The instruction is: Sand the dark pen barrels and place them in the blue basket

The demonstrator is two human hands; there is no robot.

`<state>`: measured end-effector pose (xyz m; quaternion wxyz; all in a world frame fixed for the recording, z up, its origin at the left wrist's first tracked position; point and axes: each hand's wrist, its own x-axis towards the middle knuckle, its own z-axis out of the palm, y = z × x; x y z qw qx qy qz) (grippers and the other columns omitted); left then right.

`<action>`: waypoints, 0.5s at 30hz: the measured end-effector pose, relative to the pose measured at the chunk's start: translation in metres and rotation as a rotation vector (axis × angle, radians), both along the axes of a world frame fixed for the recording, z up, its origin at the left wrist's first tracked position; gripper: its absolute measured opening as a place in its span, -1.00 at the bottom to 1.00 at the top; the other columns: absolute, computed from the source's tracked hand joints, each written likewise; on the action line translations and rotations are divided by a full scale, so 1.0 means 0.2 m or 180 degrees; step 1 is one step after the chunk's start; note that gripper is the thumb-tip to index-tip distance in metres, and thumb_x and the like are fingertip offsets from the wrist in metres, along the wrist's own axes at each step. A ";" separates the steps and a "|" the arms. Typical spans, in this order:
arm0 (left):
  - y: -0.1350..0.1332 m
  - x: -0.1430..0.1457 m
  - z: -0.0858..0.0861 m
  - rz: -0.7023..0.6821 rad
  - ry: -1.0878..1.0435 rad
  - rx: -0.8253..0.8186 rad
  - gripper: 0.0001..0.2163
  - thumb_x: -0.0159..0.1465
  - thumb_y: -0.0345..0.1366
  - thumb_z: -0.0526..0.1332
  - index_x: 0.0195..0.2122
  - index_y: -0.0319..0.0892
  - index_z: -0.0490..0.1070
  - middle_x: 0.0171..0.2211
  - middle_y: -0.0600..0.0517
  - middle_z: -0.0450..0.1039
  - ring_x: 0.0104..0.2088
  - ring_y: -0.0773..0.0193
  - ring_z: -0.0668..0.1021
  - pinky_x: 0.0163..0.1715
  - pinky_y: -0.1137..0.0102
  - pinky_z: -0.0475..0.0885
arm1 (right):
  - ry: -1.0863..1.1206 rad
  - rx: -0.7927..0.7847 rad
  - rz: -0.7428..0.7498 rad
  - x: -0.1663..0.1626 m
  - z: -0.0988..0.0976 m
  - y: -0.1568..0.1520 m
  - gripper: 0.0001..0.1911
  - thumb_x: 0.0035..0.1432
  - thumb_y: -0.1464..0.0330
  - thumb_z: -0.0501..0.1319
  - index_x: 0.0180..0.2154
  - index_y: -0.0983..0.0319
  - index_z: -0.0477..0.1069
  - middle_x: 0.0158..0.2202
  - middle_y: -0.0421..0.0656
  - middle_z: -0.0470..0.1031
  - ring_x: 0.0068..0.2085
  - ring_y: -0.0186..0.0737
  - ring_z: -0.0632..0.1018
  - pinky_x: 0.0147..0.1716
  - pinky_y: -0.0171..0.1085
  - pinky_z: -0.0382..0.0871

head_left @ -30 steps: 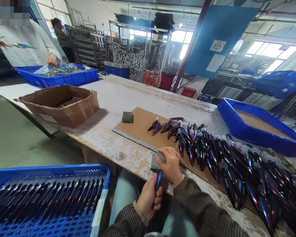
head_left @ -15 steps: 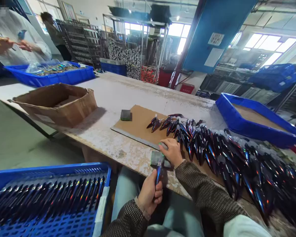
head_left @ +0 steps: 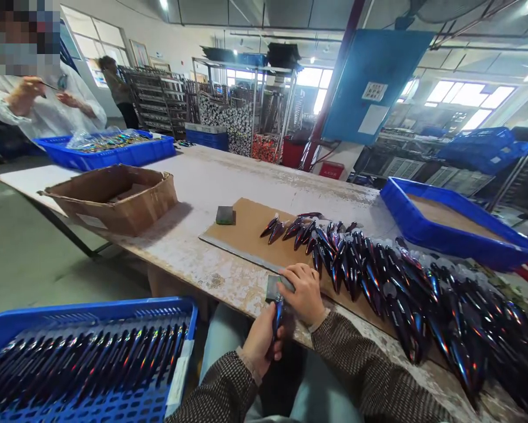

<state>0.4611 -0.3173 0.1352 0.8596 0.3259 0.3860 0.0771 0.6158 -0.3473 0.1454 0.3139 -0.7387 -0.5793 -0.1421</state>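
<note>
My left hand (head_left: 260, 339) is closed round a dark iridescent pen barrel (head_left: 276, 314) whose tip points up at the table's front edge. My right hand (head_left: 302, 292) presses a small grey-green block (head_left: 273, 287) against that tip, fingers curled over it. To the right of my hands, several shiny dark tapered barrels (head_left: 378, 276) lie in a long heap on a brown cardboard sheet (head_left: 250, 229). A second grey block (head_left: 225, 215) sits on the sheet's far left corner.
A blue crate (head_left: 91, 364) of finished dark barrels sits low at my left. An open cardboard box (head_left: 114, 197) and blue trays (head_left: 444, 220) stand on the worn white table (head_left: 228, 176). Another person (head_left: 43, 103) works at a blue tray (head_left: 109, 154) far left.
My hands and the block have stayed at the table edge, with the barrel tip rubbing against the block. The head view has shifted slightly. The person at far left has raised both hands.
</note>
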 end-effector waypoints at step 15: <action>-0.10 -0.02 0.04 -0.0193 -0.0660 -0.0879 -0.40 0.35 0.27 -0.11 -0.58 -0.15 0.18 -0.77 0.23 -0.07 -0.80 0.51 -0.07 -0.82 0.55 -0.17 | 0.0509 0.1107 0.0197 -0.06 0.13 -0.14 -0.78 0.35 0.24 0.16 -0.06 0.12 0.51 -0.07 -0.11 0.48 0.04 0.01 0.41 0.12 0.01 0.17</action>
